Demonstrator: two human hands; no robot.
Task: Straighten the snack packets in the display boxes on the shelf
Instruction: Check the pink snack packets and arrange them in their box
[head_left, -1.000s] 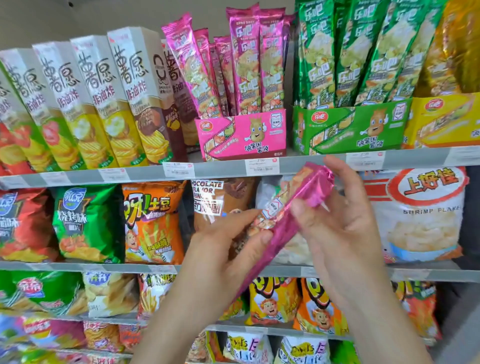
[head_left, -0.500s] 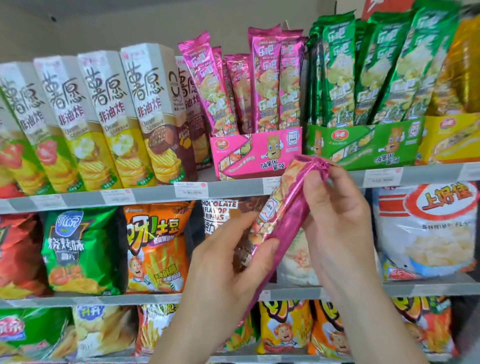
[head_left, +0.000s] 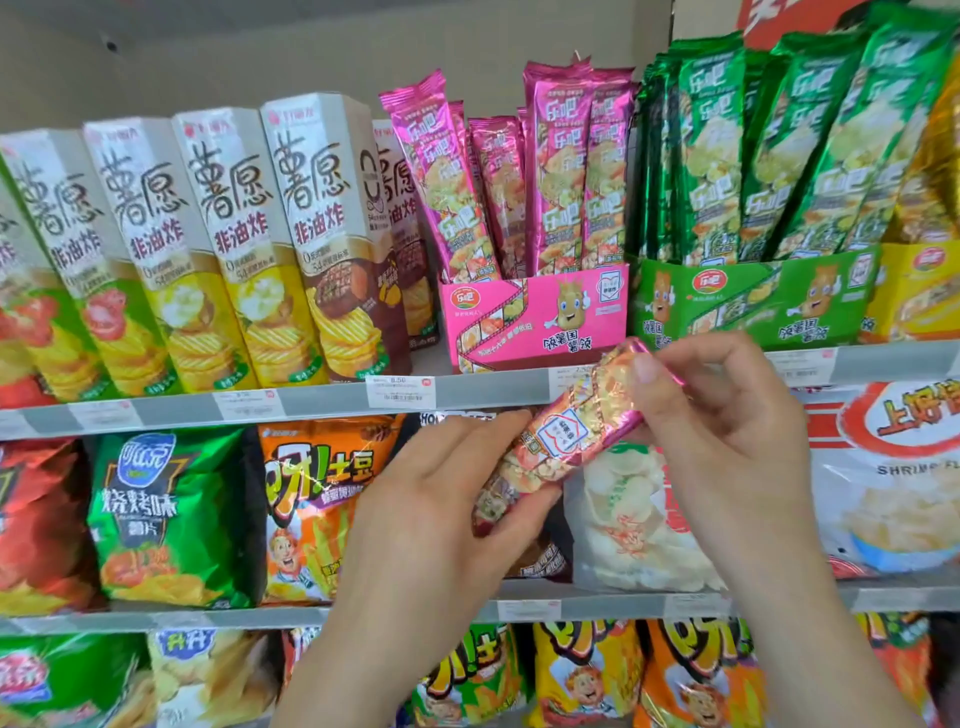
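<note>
I hold a long pink snack packet (head_left: 563, 434) tilted in front of the shelf, below the pink display box (head_left: 535, 317). My left hand (head_left: 441, 514) grips its lower end between thumb and fingers. My right hand (head_left: 727, 441) pinches its upper end near the shelf edge. Several pink packets (head_left: 561, 176) stand in the pink box, the leftmost one leaning left. To the right, a green display box (head_left: 753, 301) holds several green packets (head_left: 779, 150) that lean to the right.
Tall chip cartons (head_left: 208, 244) stand left of the pink box. A yellow display box (head_left: 919, 291) sits at the far right. Below the shelf rail (head_left: 322, 402) with price tags hang chip bags (head_left: 171, 519) and a shrimp flakes bag (head_left: 893, 478).
Both hands have raised the pink packet toward the top shelf and turned it, so its printed face shows. The view has tilted upward.
</note>
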